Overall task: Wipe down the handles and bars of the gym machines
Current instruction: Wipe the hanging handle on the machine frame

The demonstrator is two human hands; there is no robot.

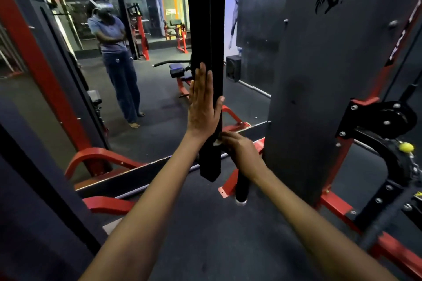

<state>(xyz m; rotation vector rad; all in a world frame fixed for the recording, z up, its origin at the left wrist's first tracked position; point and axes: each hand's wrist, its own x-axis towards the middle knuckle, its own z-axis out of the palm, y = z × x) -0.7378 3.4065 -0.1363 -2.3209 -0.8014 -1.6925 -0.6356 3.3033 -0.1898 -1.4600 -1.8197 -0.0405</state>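
Note:
A black hanging bar (206, 18) with a strap-like lower end drops down the middle of the view. My left hand (203, 102) lies flat against its left face, fingers straight and pointing up, thumb round the right edge. My right hand (242, 150) is lower, on the bar's right side, its fingers curled round a small white cloth (217, 142) pressed to the bar. Below the right hand a black cylindrical handle (242, 186) with a silver end pokes down.
A tall black weight-stack cover (319, 75) stands close on the right, with a pulley (392, 118), a yellow knob (406, 147) and red frame rails (338, 205). A wall mirror (141, 89) on the left reflects a standing person. Dark rubber floor (205, 223) lies below.

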